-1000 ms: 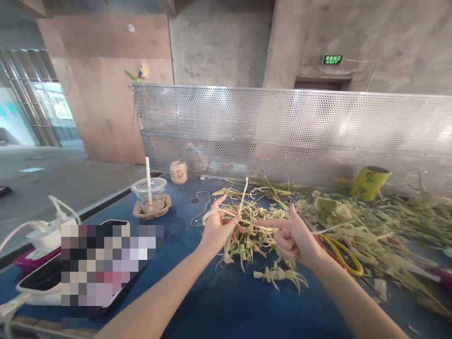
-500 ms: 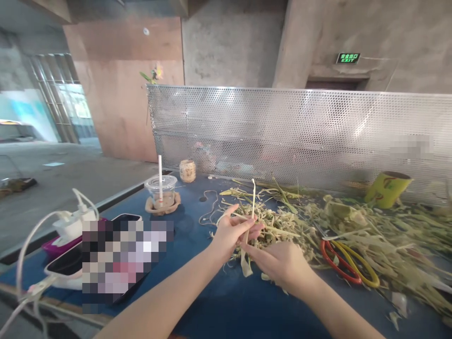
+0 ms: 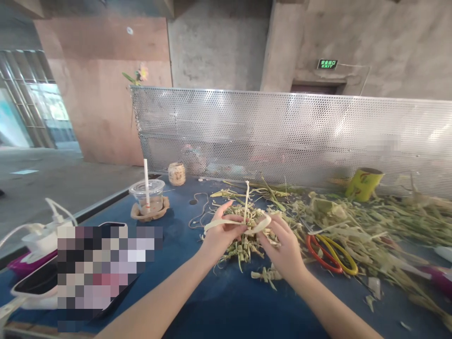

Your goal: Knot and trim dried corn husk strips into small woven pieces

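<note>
pale stem (image 3: 246, 202) and cream strip (image 3: 259, 228), just below the frame's middle
stem slim, nearly upright, knobbed at the tip; strip flat, curling beside its lower end

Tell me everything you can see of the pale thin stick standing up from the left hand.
The pale stick is slender and cream-coloured, perhaps dried plant material, with a small knobbed tip. It stands nearly upright, gripped low by the left hand, its lower end hidden. A flat pale strip passes near its base; whether it wraps around is unclear.
</note>
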Tool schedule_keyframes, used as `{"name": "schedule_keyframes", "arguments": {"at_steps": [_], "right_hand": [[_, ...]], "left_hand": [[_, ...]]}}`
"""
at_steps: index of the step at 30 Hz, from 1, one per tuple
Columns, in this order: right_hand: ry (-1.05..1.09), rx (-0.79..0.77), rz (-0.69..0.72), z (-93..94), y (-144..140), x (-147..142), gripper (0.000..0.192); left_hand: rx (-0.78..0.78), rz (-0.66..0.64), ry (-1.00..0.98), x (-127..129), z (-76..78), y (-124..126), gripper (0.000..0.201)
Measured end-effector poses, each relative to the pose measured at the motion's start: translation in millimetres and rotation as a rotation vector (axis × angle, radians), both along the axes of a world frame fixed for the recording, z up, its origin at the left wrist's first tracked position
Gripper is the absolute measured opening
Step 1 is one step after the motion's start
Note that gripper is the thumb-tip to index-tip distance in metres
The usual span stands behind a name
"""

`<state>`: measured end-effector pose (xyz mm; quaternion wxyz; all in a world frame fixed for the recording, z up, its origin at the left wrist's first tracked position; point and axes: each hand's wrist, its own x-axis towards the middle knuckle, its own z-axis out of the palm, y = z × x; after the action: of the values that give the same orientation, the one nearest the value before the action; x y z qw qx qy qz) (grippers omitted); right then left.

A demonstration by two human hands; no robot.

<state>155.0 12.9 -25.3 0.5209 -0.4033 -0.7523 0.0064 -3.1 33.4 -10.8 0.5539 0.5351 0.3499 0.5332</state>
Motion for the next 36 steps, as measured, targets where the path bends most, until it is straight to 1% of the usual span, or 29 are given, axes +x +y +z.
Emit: {"name": "schedule_keyframes", "arguments": {"at_steps": [3, 6, 8, 10, 12, 14, 17, 19, 21, 24, 27, 29, 31, 36], "right_hand": [[0.186, -0.224, 0.003, -0.4, 3.3, -0.1, 0.006], [0.306, -0.426, 0.089, -2.1, 5.9, -1.1, 0.01], [0.362, -0.507, 0.143, -3.7, 7.6, -2.3, 0.01], [0.401, -0.539, 0.171, -5.0, 9.3, -3.6, 0.012], [0.437, -0.533, 0.181, -5.4, 10.4, -4.8, 0.013], [0.484, -0.511, 0.177, -4.5, 10.6, -5.9, 0.018], [0.488, -0.492, 0.123, -2.0, 8.7, -7.0, 0.024], [0.416, -0.472, 0.075, -1.4, 7.0, -7.6, 0.02], [0.303, -0.418, 0.024, -2.3, 5.7, -8.0, 0.016], [0.132, -0.292, -0.036, -5.0, 4.3, -9.0, 0.02], [0.005, -0.203, -0.058, -6.9, 2.1, -11.2, 0.025], [-0.047, -0.2, -0.06, -7.2, 0.4, -13.0, 0.025], [-0.052, -0.235, -0.063, -7.1, -0.6, -14.4, 0.023], [0.071, -0.282, -0.044, -5.7, 1.6, -14.7, 0.016]], "left_hand": [[0.093, -0.016, 0.077, -0.5, 0.6, -1.8, 0.076], [0.183, -0.012, 0.169, -0.4, 1.2, -5.1, 0.071], [0.245, 0.009, 0.221, 0.0, 1.1, -7.0, 0.067], [0.29, 0.024, 0.247, 0.4, 0.6, -8.3, 0.064], [0.293, 0.02, 0.249, 0.8, -0.1, -8.5, 0.064], [0.259, 0.001, 0.222, 1.3, -1.2, -7.8, 0.065], [0.221, -0.022, 0.154, 2.1, -3.7, -5.7, 0.066], [0.225, -0.029, 0.136, 2.5, -5.6, -4.6, 0.065], [0.243, -0.019, 0.167, 2.6, -7.1, -4.1, 0.064], [0.316, 0.06, 0.276, 1.9, -8.4, -4.2, 0.064], [0.421, 0.133, 0.36, 0.8, -9.0, -4.2, 0.063], [0.46, 0.146, 0.37, 0.2, -8.9, -3.9, 0.063], [0.475, 0.148, 0.372, -0.3, -8.6, -3.4, 0.064], [0.523, 0.163, 0.449, -0.2, -9.8, -1.6, 0.065]]}}
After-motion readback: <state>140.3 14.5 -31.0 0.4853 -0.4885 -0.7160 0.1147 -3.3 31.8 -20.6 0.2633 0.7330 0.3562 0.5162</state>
